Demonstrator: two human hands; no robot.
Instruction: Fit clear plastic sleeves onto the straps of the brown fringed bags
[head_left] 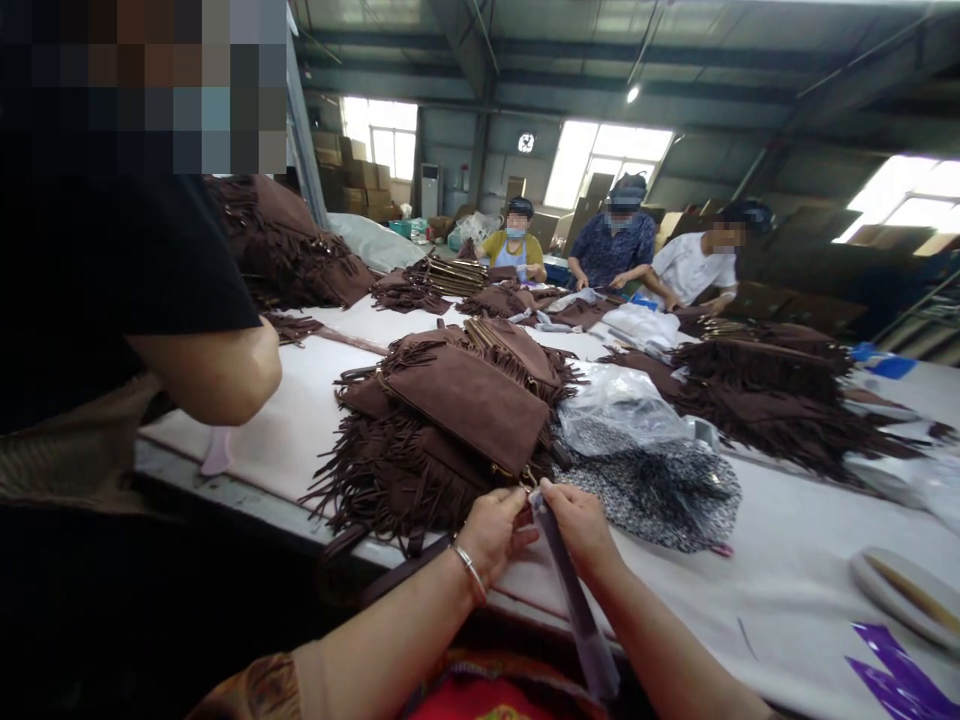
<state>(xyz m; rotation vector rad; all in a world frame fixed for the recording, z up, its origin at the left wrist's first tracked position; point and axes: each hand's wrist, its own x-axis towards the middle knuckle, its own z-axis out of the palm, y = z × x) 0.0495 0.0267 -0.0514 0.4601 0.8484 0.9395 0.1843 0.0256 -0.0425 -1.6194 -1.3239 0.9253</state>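
Observation:
A brown suede bag with long fringe lies on top of a heap of similar bags, its near corner toward me. At that corner a small metal clasp shows between my two hands. My left hand, with a bangle at the wrist, is closed around the clasp, thumb and forefinger together. My right hand pinches the upper end of a brown strap wrapped in clear plastic. The strap hangs down over the table edge toward my lap. Fingertips of both hands nearly meet and partly hide the clasp.
A clear plastic bag and a black-and-white speckled cloth lie right of the heap. Farther right are a tape roll and purple strips. More fringed bags are stacked beyond. A co-worker's elbow juts in at left; several people work opposite.

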